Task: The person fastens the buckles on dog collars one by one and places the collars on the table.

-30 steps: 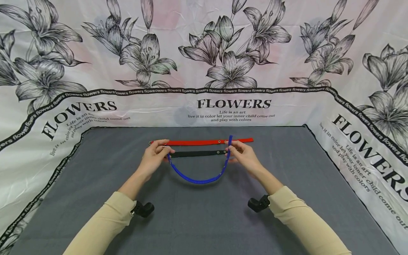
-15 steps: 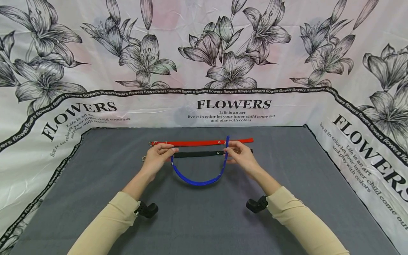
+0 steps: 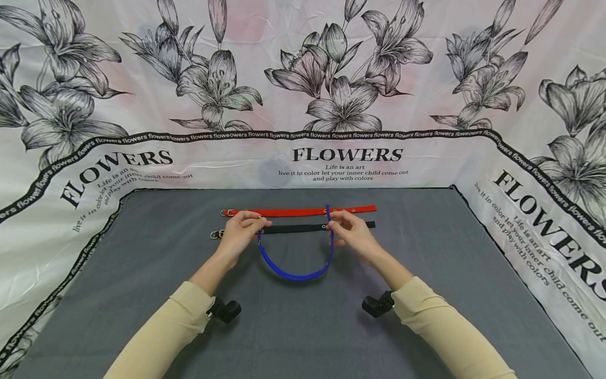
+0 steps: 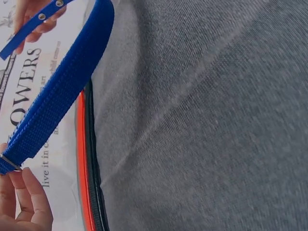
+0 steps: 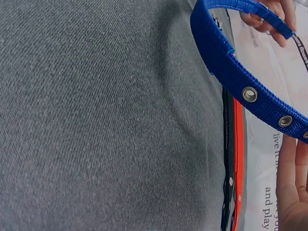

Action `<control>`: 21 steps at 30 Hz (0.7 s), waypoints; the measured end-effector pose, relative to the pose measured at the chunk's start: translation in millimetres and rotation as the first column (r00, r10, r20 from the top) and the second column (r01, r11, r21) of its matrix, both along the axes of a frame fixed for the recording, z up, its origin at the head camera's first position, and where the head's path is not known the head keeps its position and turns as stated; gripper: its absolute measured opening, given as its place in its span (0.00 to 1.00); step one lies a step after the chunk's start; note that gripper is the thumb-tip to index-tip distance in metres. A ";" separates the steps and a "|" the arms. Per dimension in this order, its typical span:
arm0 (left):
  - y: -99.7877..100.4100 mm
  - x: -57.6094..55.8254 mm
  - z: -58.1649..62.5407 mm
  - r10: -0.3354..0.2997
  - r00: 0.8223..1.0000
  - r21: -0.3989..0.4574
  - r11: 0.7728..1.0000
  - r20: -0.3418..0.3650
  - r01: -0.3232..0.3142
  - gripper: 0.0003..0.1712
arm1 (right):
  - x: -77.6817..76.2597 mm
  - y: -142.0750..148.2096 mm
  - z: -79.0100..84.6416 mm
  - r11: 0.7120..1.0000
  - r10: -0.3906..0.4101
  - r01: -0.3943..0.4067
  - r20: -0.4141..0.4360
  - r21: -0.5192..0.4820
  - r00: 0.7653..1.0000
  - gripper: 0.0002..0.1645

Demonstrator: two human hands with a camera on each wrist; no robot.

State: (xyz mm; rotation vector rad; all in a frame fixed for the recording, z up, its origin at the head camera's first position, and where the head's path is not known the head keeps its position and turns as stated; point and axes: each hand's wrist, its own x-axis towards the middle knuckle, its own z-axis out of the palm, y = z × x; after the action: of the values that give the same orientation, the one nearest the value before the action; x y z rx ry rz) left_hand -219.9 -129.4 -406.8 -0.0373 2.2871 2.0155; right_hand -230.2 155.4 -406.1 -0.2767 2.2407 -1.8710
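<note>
A blue woven collar (image 3: 295,277) hangs in a U between the two hands, above the grey cloth. The left hand (image 3: 240,233) pinches its buckle end; metal hardware shows there in the left wrist view beside the fingers (image 4: 36,195). The right hand (image 3: 354,234) pinches the other end, whose tip sticks up past the fingers. Metal eyelets (image 5: 250,94) line that end in the right wrist view. Behind the hands a black collar (image 3: 298,228) lies flat, partly covered by both hands. Farther back lies a red collar (image 3: 293,212), roughly parallel to it, with its buckle at the left.
Grey cloth (image 3: 303,337) covers the table. A white flower-printed sheet (image 3: 236,158) stands along the back and both sides. A black wrist camera (image 3: 226,311) sits on the left wrist, and another black camera (image 3: 377,304) on the right.
The hands have come closer together, the left moving right and the right moving left. The blue collar's loop sags a little lower. More of the black collar's two ends shows.
</note>
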 end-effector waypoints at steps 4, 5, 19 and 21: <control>4.3 -1.3 0.0 0.002 1.000 0.038 0.999 0.016 -0.003 0.17 | 0.3 -3.3 -1.0 1.000 0.013 -0.013 0.006 0.005 1.000 0.22; 5.4 -1.5 0.1 0.003 1.000 0.051 0.999 0.021 -0.004 0.17 | 0.5 -4.2 -1.0 1.000 0.014 -0.014 0.010 0.002 1.000 0.23; 14.0 -0.1 3.8 -0.007 0.999 0.047 0.999 0.040 0.005 0.19 | 3.8 -13.2 1.0 0.997 0.056 -0.057 0.023 0.053 0.998 0.21; 15.5 -0.4 4.4 -0.008 0.999 0.037 0.999 0.040 0.006 0.20 | 3.9 -13.8 2.0 0.997 0.050 -0.052 0.034 0.057 0.998 0.21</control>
State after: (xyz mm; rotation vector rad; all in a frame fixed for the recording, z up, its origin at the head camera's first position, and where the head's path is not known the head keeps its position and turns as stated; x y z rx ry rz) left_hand -220.3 -113.9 -402.4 -0.0659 2.2232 2.0336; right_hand -226.3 141.5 -404.1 -0.2898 2.2404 -1.7696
